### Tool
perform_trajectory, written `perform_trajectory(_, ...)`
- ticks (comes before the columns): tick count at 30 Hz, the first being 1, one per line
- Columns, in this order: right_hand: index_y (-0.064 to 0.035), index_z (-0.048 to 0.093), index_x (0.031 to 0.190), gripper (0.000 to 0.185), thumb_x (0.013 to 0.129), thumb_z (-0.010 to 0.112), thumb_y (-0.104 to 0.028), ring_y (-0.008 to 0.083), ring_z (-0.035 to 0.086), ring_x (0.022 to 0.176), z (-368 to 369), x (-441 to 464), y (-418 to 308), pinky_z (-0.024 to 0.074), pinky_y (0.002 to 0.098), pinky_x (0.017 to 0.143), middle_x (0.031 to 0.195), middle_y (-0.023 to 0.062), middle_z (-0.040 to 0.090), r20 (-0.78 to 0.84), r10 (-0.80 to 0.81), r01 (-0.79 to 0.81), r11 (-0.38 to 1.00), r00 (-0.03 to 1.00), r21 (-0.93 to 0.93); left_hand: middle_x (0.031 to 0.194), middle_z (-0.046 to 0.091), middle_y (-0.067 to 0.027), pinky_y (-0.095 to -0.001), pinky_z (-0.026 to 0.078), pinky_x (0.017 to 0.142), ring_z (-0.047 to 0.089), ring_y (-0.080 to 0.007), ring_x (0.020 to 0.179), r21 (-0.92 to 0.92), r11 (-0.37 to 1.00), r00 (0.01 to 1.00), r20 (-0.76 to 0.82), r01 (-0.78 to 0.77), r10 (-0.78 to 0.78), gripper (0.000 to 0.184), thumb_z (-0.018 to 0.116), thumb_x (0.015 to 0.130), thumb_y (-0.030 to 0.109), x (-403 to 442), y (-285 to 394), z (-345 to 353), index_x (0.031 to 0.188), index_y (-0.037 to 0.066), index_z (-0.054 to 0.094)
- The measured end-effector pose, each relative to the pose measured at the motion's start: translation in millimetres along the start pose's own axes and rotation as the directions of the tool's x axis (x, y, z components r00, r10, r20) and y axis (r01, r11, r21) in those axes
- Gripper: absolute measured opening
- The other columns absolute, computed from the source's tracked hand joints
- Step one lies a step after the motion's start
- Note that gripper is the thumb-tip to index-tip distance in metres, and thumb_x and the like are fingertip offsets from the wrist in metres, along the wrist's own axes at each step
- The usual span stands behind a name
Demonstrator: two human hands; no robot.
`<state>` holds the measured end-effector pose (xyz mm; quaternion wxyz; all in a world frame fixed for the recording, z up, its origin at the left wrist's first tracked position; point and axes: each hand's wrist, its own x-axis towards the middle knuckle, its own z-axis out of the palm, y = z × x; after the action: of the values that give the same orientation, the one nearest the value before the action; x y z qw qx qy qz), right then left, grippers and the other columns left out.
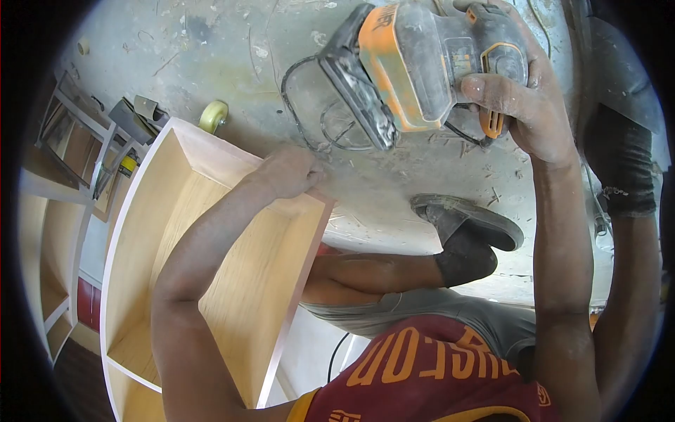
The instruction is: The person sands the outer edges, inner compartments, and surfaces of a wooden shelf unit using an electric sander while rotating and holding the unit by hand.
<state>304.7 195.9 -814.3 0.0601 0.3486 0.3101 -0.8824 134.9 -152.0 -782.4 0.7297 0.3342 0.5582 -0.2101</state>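
My right hand (524,105) is wrapped round the grip of an orange and grey power sander (415,67), held up off the floor at the top. The sander is tilted, its dark sanding pad facing left. My left hand (288,172) rests on the upper edge of a pale wooden cabinet (232,281) with open compartments. Its fingers curl over that edge near the corner, closed against the wood. The sander and the cabinet are apart.
A dusty concrete floor (211,56) carries a loop of black cable (288,84) and wood shavings. A yellowish wheel (214,116) lies beyond the cabinet. More wooden shelving (63,246) and a metal frame (98,126) stand at left. My shod foot (478,221) is right of centre.
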Motion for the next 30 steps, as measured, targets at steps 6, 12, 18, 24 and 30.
perform_trajectory(6, -0.0020, 0.052, 0.142, 0.078, 0.072, 0.088, -0.004, 0.0154, 0.068, 0.092, 9, -4, -3, 0.0549, 0.0280, 0.076, 0.113, 0.0094, 0.067, -0.012, 0.016, -0.016, 1.000, 1.000, 0.015, 0.084, 0.075, -0.0182, -0.0494, 0.055, 0.078, 0.073, -0.0368, 0.082, -0.043, 0.998, 0.998, 0.025, 0.054, -0.053, 0.025, 0.073, 0.085, 0.031, 2, -11, 0, 0.085, 0.008, 0.079)
perform_trajectory(12, -0.0024, 0.053, 0.141, 0.078, 0.072, 0.089, -0.004, 0.0142, 0.067, 0.093, -8, -1, -13, 0.0547, 0.0276, 0.077, 0.112, 0.0073, 0.067, 0.389, -0.047, -0.063, 0.962, 0.920, 0.267, 0.104, 0.080, -0.0174, -0.0477, 0.059, 0.089, 0.077, -0.0355, 0.101, 0.091, 0.959, 0.923, 0.262, 0.269, -0.283, 0.034, 0.075, 0.077, 0.031, 24, -2, 2, 0.098, 0.006, 0.082)
perform_trajectory(18, -0.0029, 0.051, 0.143, 0.078, 0.074, 0.089, -0.005, 0.0138, 0.067, 0.096, -5, -1, 5, 0.0539, 0.0268, 0.081, 0.112, 0.0070, 0.067, 0.069, -0.034, 0.032, 0.999, 0.997, 0.017, 0.106, 0.079, -0.0224, -0.0508, 0.058, 0.091, 0.076, -0.0383, 0.103, 0.114, 0.972, 0.979, -0.019, 0.206, -0.205, 0.032, 0.069, 0.088, 0.029, 18, -5, 31, 0.104, 0.003, 0.079)
perform_trajectory(24, 0.0006, 0.047, 0.156, 0.087, 0.077, 0.082, -0.017, 0.0148, 0.070, 0.091, -11, 3, 13, 0.0557, 0.0267, 0.071, 0.113, 0.0087, 0.070, -0.016, -0.261, 0.249, 0.937, 0.965, -0.246, 0.113, 0.078, -0.0176, -0.0510, 0.056, 0.094, 0.073, -0.0378, 0.105, -0.171, 0.847, 0.855, -0.047, 0.503, -0.517, 0.040, 0.066, 0.099, 0.043, -18, 38, -15, 0.099, 0.005, 0.080)
perform_trajectory(30, -0.0049, 0.058, 0.144, 0.079, 0.071, 0.086, -0.015, 0.0144, 0.062, 0.104, 1, 3, 8, 0.0484, 0.0288, 0.096, 0.114, 0.0031, 0.065, 0.035, -0.145, 0.149, 0.974, 0.989, -0.171, 0.138, 0.070, -0.0082, -0.0562, 0.030, 0.125, 0.055, -0.0260, 0.140, 0.255, 0.941, 0.812, -0.583, 0.222, -0.034, 0.038, 0.061, 0.103, 0.042, -76, -20, 6, 0.121, 0.013, 0.077)
